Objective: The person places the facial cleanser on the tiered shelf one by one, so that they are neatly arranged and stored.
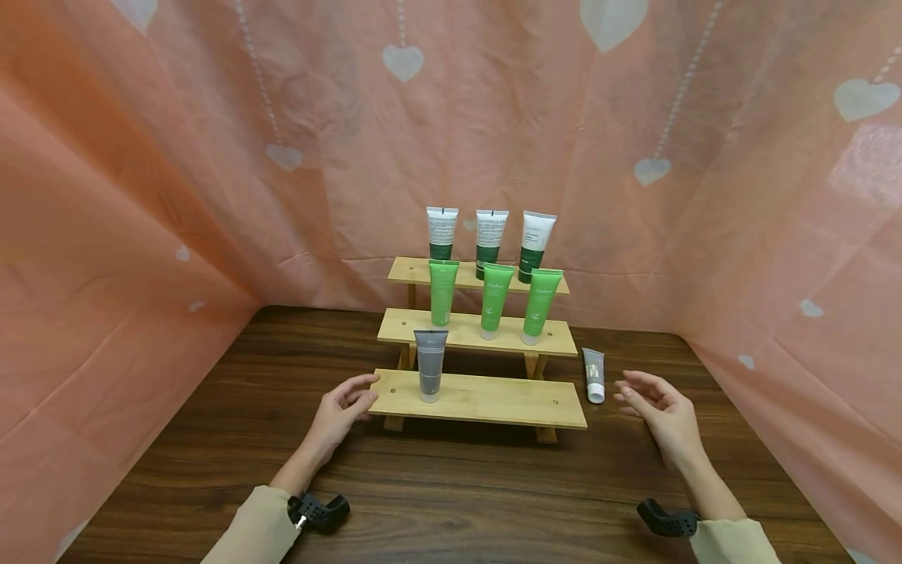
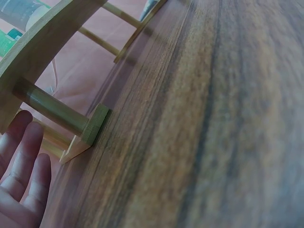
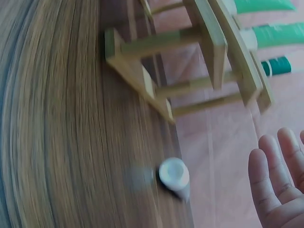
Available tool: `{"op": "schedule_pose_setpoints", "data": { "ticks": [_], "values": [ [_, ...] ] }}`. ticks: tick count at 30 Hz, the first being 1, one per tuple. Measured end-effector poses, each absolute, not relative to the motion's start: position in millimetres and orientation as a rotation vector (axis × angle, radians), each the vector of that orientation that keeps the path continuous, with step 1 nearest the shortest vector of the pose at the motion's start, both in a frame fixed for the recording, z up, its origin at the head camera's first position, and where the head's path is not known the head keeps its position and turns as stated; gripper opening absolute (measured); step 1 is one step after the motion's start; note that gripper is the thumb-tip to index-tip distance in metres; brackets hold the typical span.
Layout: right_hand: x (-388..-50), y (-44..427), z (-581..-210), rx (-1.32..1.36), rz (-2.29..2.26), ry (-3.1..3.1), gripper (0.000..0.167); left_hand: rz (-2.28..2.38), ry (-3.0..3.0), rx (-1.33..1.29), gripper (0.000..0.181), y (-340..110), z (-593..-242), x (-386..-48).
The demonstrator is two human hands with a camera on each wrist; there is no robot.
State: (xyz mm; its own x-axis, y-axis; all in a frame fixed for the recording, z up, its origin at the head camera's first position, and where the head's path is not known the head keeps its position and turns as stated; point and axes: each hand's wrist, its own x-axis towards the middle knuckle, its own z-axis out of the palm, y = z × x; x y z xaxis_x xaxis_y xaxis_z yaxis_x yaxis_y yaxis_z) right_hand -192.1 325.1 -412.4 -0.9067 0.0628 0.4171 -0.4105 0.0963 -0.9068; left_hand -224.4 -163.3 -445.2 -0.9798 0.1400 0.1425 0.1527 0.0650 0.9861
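A three-tier wooden stand (image 1: 486, 398) sits on the dark table. My left hand (image 1: 340, 411) is at the left end of its lowest tier, fingers loosely bent; in the left wrist view the fingers (image 2: 31, 166) lie close to the stand's edge, and contact is unclear. On that tier one grey tube (image 1: 431, 364) stands upright near the left. Right of the stand, a second grey tube (image 1: 594, 376) lies on the table with its white cap (image 3: 174, 174) toward me. My right hand (image 1: 662, 415) hovers just right of this tube, fingers relaxed and holding nothing.
Several green tubes (image 1: 496, 301) stand on the middle tier, and white-and-green tubes (image 1: 491, 239) on the top one. A pink curtain (image 1: 338, 180) with hearts hangs behind and at both sides. Bare wooden table (image 1: 479, 501) lies in front.
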Motion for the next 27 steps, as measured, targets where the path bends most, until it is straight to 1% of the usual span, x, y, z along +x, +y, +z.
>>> {"op": "schedule_pose_setpoints", "data": {
  "ticks": [8, 13, 18, 20, 23, 25, 27],
  "values": [
    [-216, 392, -460, 0.263, 1.719, -2.102, 0.042, -2.105, -2.296, -0.3, 0.037, -162, -444, -224],
    [-217, 414, -472, 0.233, 1.71, -2.094, 0.046, -2.11, -2.293, -0.308, 0.036, -161, -443, -224],
    [-205, 414, -464, 0.085, 1.743, -2.181, 0.051, -2.115, -2.292, -0.298, 0.036, -162, -443, -224],
    [-199, 411, -457, 0.028, 1.749, -2.227, 0.047, -2.112, -2.291, -0.299, 0.036, -162, -444, -224],
    [-189, 403, -445, -0.074, 1.715, -2.286, 0.036, -2.1, -2.296, -0.308, 0.037, -163, -444, -224],
    [-185, 399, -438, -0.099, 1.663, -2.326, 0.033, -2.09, -2.303, -0.31, 0.038, -163, -444, -224],
    [-181, 395, -433, -0.124, 1.597, -2.366, 0.034, -2.088, -2.307, -0.312, 0.037, -163, -445, -224]
  ]
}}
